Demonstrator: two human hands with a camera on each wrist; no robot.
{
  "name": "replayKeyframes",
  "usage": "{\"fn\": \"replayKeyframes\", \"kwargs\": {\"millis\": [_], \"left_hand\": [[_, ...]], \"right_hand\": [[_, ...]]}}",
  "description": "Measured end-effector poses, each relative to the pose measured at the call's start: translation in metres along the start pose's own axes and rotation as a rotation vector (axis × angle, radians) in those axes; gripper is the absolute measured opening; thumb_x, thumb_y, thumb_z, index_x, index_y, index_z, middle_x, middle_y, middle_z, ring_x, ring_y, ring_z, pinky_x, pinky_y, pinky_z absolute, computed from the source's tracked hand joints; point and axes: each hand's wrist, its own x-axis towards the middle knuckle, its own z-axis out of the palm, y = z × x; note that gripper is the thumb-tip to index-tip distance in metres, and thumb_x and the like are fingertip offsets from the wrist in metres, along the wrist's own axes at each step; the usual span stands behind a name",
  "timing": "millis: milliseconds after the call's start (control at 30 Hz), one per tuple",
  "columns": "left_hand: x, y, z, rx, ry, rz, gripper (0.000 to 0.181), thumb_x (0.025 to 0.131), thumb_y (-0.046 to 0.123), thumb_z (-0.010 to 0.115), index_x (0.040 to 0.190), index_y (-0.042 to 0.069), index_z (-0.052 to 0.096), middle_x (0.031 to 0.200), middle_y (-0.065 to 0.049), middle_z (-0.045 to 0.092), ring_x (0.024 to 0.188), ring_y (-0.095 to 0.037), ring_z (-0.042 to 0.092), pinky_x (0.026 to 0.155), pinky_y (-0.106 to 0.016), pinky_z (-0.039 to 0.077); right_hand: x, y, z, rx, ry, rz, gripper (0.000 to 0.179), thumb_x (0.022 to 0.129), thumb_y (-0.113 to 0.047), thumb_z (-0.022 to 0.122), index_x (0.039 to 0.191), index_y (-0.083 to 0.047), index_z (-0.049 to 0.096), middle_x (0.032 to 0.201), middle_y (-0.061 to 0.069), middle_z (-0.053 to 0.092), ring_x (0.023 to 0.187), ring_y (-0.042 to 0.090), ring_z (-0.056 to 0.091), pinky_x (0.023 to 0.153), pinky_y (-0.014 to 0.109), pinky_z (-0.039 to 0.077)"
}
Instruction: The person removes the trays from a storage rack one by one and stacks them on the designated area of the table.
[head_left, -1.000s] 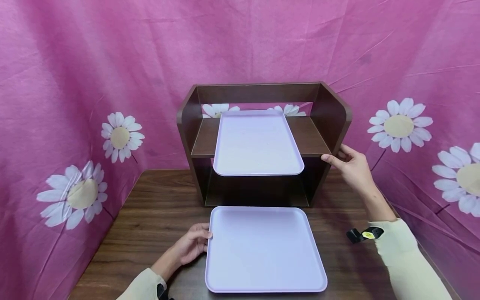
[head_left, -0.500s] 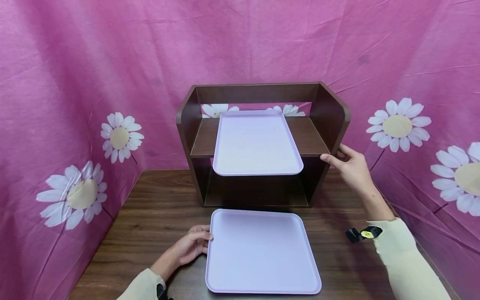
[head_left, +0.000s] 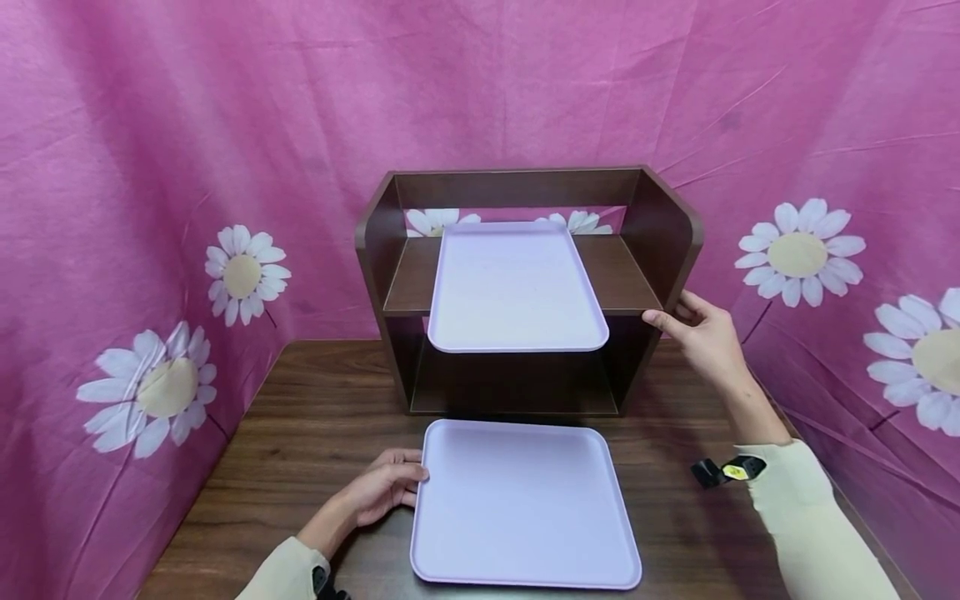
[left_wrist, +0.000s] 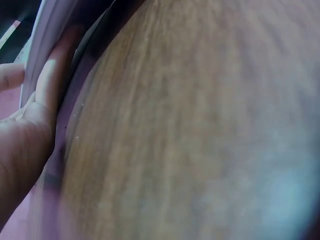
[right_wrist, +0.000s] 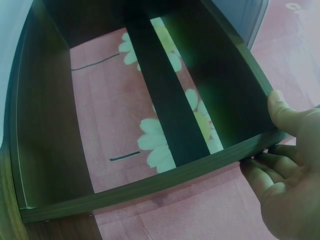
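The left hand is gripping a pale lilac rectangular tray with rounded corners at its nine o'clock edge, the thumb lying over the rim and the other fingers reaching beneath; in the left wrist view the rim is passing between them. This tray is sitting low over a brown wood-grain desk, at six o'clock from a dark brown, two-level wooden shelf unit. Whether its whole underside is touching the desk, I cannot tell.

The right hand is gripping the unit's right side panel, between three and four o'clock from the unit's middle. Its thumb is pressing near the panel's front edge, about level with the upper board, and its fingers are bending round the outer face.

A second pale lilac rectangular tray is lying on the upper board, its six o'clock end jutting out past the front edge. Behind the unit, a bright pink cloth is hanging in folds, its white daisies with yellow centres showing around nine and three o'clock. Cream sleeves are covering both forearms.
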Motion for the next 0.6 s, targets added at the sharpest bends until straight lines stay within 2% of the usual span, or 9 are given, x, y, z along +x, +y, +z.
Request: {"fn": "replayKeyframes", "kwargs": {"millis": [67,133,233,333,467,600], "left_hand": [[-0.001,-0.001,0.000,-0.002,0.004,-0.005,0.032,0.099,-0.003,0.052,0.130,-0.008,0.058,0.105,-0.004,0.079,0.095,-0.016,0.078,0.085,-0.037,0.067],[-0.001,-0.001,0.000,-0.005,0.004,-0.010,0.031,0.099,-0.003,0.051,0.129,-0.007,0.058,0.105,-0.005,0.079,0.096,-0.016,0.078,0.086,-0.037,0.067],[0.000,-0.002,-0.002,0.002,0.010,-0.020,0.031,0.099,-0.003,0.051,0.129,-0.008,0.057,0.104,-0.004,0.079,0.095,-0.016,0.078,0.086,-0.036,0.066],[0.000,0.000,-0.003,0.041,0.042,-0.038,0.034,0.099,-0.002,0.053,0.130,-0.013,0.056,0.103,-0.004,0.079,0.094,-0.016,0.078,0.085,-0.035,0.067],[0.001,0.008,0.001,0.208,0.133,-0.057,0.035,0.098,0.002,0.058,0.126,-0.019,0.059,0.096,-0.005,0.077,0.087,-0.016,0.077,0.078,-0.033,0.067],[0.001,0.017,0.011,0.410,0.226,-0.043,0.030,0.096,0.003,0.063,0.118,-0.018,0.063,0.090,-0.004,0.072,0.082,-0.015,0.072,0.071,-0.033,0.067]], "right_hand": [[0.000,0.000,0.000,0.000,0.003,0.001,0.068,0.098,-0.037,0.078,0.155,-0.008,0.055,0.125,0.002,0.074,0.081,-0.009,0.068,0.071,0.009,0.055],[0.000,0.001,0.000,0.006,0.005,-0.002,0.067,0.098,-0.037,0.078,0.154,-0.007,0.056,0.116,-0.010,0.075,0.080,-0.008,0.068,0.070,0.009,0.055],[0.000,0.001,0.001,0.014,0.010,-0.009,0.066,0.097,-0.036,0.079,0.152,-0.007,0.058,0.100,-0.031,0.069,0.078,-0.007,0.069,0.068,0.010,0.054],[0.000,0.001,0.002,0.027,0.008,-0.016,0.065,0.097,-0.035,0.080,0.151,-0.005,0.058,0.095,-0.038,0.065,0.078,-0.008,0.068,0.069,0.009,0.054],[0.000,0.001,0.002,0.036,0.008,-0.024,0.065,0.097,-0.034,0.080,0.151,-0.005,0.058,0.096,-0.037,0.066,0.080,-0.010,0.068,0.070,0.009,0.055],[0.000,0.002,0.002,0.024,0.015,-0.026,0.064,0.097,-0.035,0.080,0.151,-0.006,0.059,0.095,-0.037,0.065,0.078,-0.008,0.068,0.067,0.010,0.054]]}}
